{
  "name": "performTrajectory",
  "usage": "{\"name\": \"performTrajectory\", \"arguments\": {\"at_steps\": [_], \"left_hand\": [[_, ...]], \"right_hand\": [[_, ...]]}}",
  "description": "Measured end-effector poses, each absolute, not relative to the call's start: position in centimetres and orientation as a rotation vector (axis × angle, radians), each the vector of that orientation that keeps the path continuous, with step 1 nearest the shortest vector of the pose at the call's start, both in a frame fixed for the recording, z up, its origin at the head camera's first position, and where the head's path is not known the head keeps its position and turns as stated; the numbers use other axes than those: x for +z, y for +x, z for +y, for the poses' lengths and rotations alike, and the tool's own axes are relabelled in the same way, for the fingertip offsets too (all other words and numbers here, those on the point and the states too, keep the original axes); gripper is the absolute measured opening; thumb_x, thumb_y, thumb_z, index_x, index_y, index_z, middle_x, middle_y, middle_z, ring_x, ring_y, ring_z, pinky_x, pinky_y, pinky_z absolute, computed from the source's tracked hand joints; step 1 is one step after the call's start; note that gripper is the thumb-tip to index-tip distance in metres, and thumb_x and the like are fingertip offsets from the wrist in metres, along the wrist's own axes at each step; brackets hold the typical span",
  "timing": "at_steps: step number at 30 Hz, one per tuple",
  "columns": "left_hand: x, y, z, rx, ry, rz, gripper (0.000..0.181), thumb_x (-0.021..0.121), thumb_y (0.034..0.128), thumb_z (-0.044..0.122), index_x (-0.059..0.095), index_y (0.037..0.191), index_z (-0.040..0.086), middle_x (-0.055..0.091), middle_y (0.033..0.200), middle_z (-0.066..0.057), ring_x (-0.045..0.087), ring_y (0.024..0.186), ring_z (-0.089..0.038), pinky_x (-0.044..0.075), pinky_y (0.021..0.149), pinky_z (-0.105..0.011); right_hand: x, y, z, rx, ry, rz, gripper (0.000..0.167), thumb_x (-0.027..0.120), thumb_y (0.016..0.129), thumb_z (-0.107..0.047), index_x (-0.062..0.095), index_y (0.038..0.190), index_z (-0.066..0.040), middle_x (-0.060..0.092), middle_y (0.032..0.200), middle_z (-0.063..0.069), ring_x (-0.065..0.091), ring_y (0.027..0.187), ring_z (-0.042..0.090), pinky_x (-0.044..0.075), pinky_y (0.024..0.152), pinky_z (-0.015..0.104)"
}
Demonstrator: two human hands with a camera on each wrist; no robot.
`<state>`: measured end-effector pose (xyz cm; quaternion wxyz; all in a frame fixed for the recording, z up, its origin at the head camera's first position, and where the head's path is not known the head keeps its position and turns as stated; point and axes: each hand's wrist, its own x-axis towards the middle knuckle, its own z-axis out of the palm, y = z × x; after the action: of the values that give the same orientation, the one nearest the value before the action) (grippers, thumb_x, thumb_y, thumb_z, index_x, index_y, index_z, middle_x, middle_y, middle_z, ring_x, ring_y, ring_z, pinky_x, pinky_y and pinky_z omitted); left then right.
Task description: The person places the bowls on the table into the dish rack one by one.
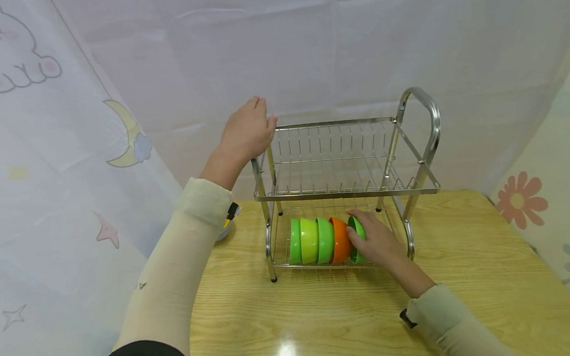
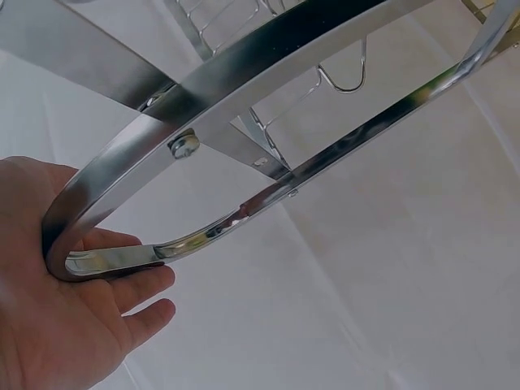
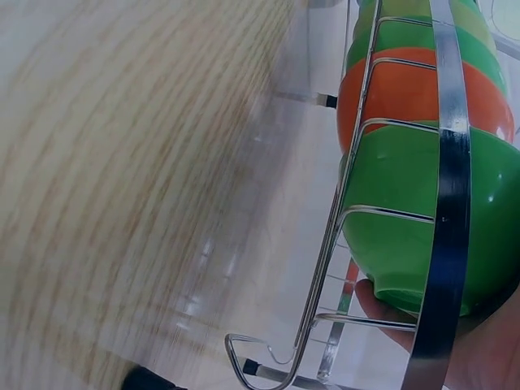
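Observation:
A two-tier metal dish rack (image 1: 346, 194) stands on the table. My left hand (image 1: 248, 130) holds the top of its left handle; in the left wrist view the curved handle (image 2: 122, 175) lies across the palm, the fingers passing behind it. On the lower tier, several bowls stand on edge in a row. My right hand (image 1: 377, 240) grips the green bowl (image 3: 406, 179) at the right end, beside an orange bowl (image 1: 339, 240). Further left come a green bowl (image 1: 325, 241), a yellow-green bowl (image 1: 310, 241) and another green bowl (image 1: 295, 242).
The upper tier's wire slots (image 1: 333, 161) hold no dishes. Left of the rack, behind my left forearm, a partly hidden pale dish (image 1: 224, 232) sits on the wooden table (image 1: 255, 323). A patterned white cloth (image 1: 306, 49) hangs behind and at both sides.

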<state>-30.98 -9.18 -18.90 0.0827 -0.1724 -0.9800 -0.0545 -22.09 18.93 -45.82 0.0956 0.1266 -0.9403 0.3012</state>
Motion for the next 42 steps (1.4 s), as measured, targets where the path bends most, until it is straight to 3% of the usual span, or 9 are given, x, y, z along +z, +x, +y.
{"name": "performTrajectory", "arguments": {"at_steps": [7,14,42], "left_hand": [[-18.9,-30.9,-9.1,-0.131,-0.511,-2.922,0.065,0.024,0.1111,0.037,0.012,0.16,-0.003,0.012,0.169,-0.017,0.015,0.156,-0.029,0.017,0.125,-0.041],[-18.8,-30.8,-9.2,-0.123,-0.52,-2.919,0.064,0.023,0.1111,0.036,0.013,0.16,-0.004,0.013,0.168,-0.018,0.016,0.155,-0.03,0.017,0.125,-0.04],[-19.0,-30.6,-9.3,-0.145,-0.523,-2.9,0.064,0.026,0.1111,0.036,0.015,0.159,-0.005,0.017,0.167,-0.018,0.019,0.154,-0.031,0.019,0.125,-0.041]], "right_hand": [[-46.0,-22.0,18.8,0.881,0.384,-2.791,0.054,0.046,0.106,-0.046,0.044,0.151,-0.016,0.049,0.148,0.019,0.061,0.112,0.039,0.053,0.082,0.054],[-46.1,-22.0,18.4,0.898,0.381,-2.803,0.06,0.044,0.106,-0.051,0.043,0.152,-0.014,0.046,0.151,0.021,0.049,0.132,0.045,0.043,0.103,0.065],[-46.7,-22.4,17.6,1.021,0.467,-2.799,0.062,0.034,0.109,-0.05,0.04,0.154,-0.007,0.043,0.153,0.022,0.041,0.14,0.044,0.034,0.111,0.065]]}}
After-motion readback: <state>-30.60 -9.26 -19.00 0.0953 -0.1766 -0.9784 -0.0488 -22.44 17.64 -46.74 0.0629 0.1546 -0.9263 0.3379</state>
